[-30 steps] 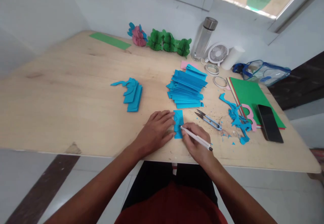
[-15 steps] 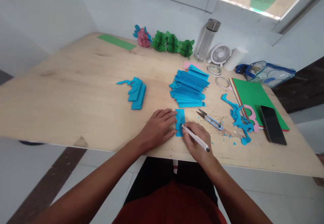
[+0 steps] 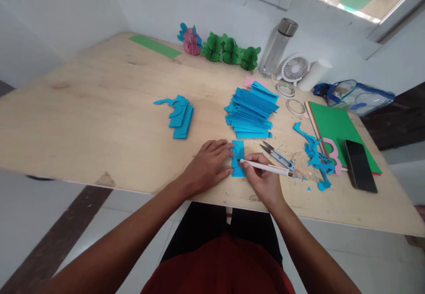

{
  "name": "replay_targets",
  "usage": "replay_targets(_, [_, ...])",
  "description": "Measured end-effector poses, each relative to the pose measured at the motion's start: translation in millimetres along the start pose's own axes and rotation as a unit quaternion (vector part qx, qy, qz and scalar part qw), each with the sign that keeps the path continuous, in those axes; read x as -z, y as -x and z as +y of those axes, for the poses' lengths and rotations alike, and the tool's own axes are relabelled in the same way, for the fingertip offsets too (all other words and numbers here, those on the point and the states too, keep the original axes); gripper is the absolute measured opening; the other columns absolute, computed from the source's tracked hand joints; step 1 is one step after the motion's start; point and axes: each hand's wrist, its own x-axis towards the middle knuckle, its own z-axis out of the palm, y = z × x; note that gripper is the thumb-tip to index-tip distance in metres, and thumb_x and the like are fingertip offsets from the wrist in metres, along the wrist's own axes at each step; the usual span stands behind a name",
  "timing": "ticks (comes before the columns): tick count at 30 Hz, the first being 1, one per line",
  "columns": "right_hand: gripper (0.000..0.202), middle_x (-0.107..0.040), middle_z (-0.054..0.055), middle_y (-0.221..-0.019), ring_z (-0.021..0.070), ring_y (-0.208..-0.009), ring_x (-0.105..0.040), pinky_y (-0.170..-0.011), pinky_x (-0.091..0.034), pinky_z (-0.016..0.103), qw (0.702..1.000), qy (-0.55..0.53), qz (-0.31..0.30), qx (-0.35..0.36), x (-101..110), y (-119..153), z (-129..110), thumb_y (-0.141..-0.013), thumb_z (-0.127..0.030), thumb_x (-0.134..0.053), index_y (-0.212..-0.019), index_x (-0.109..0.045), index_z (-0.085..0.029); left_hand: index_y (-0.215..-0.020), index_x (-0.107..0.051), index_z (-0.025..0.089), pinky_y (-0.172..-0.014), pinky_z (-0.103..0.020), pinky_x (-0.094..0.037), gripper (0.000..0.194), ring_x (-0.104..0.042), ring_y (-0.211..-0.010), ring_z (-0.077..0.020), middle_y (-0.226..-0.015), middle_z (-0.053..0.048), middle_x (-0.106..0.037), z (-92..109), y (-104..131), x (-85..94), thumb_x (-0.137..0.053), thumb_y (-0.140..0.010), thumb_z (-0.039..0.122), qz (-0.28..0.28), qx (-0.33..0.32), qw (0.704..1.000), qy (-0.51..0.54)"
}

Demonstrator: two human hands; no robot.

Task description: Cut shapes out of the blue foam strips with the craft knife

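A small blue paper piece [image 3: 238, 168] with a curved line drawn on it lies near the table's front edge. My left hand [image 3: 210, 164] rests flat, its fingertips on the paper's left edge, fingers stretched out. In my right hand [image 3: 265, 179] is a white pen [image 3: 265, 166], its tip at the middle of the paper. Thread snips [image 3: 278, 155] with blue handles lie just beyond the right hand. Behind the paper is a pile of folded blue strips [image 3: 252, 112]. Several cut blue pieces [image 3: 182, 119] are stacked to the left.
Blue scraps [image 3: 315, 152], a phone [image 3: 360, 165] and green paper sheets [image 3: 343, 130] lie to the right. Along the wall stand green paper figures [image 3: 229, 50], a glass bottle [image 3: 277, 48], a small fan [image 3: 295, 69] and a clear pouch [image 3: 361, 95]. Tape rolls [image 3: 295, 106] sit nearby.
The pen has swung to a flatter angle, and its tip has moved slightly up the paper. My left hand stays on the paper. The view has shifted a little.
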Motion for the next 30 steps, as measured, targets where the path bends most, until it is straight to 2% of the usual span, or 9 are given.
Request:
replay_targets(7, [0.012,-0.069,0.002,-0.074,0.0155,-0.065,-0.061,-0.059,-0.05,0.026,1.0,0.007,0.019,0.0,-7.0,-0.8,-0.5,-0.084,-0.033,-0.062,-0.082,-0.064,-0.022,-0.118,-0.059,0.016,-0.112,-0.051,-0.036,0.033,-0.046,-0.135,-0.0302,-0.139,-0.014,-0.058,-0.5,0.4,0.4,-0.06,-0.085,0.023,0.01,0.005,1.0,0.013])
replay_targets(14, [0.012,-0.071,0.002,-0.076,0.0163,-0.068,-0.064,-0.064,-0.052,0.029,1.0,0.016,0.016,0.007,-8.1,-0.1,1.0,-0.086,-0.034,-0.063,-0.084,-0.066,-0.022,-0.117,-0.059,0.016,-0.112,-0.053,-0.035,0.032,-0.045,-0.136,-0.0314,-0.139,-0.015,-0.059,-1.9,1.1,-1.6,-0.059,-0.086,0.024,0.007,0.0,1.0,0.012])
replay_targets(30, [0.011,-0.074,0.003,-0.08,0.0174,-0.07,-0.068,-0.064,-0.053,0.029,0.996,0.091,0.0,0.023,-7.5,-2.0,2.0,-0.087,-0.032,-0.06,-0.085,-0.067,-0.023,-0.117,-0.059,0.017,-0.112,-0.053,-0.035,0.032,-0.045,-0.136,-0.0305,-0.139,-0.014,-0.058,-1.8,1.0,-1.7,-0.058,-0.086,0.023,0.011,0.001,1.0,0.017])
